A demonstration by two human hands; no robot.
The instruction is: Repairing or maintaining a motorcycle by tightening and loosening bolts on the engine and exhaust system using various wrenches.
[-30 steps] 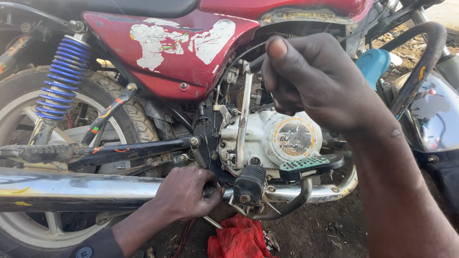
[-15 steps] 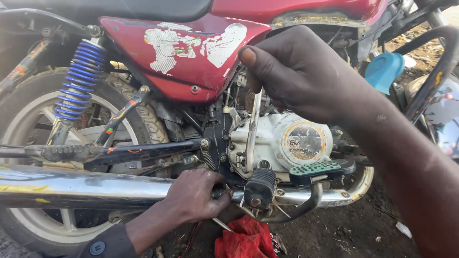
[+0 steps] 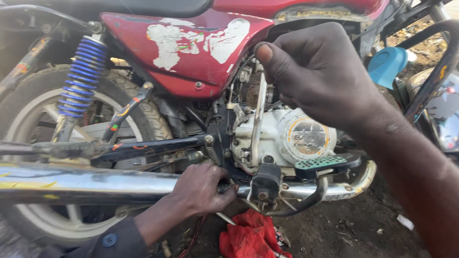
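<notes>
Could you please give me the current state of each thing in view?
left hand: closed, low beside the exhaust pipe
right hand: gripping the top of the kick-start lever
kick-start lever: upright
red side panel: paint peeled
rear shock spring: blue, mounted
red rag: crumpled on the ground

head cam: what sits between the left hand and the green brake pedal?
A black footrest block on the chrome exhaust pipe sits between the left hand and the green pedal, seen in the head view.
</notes>
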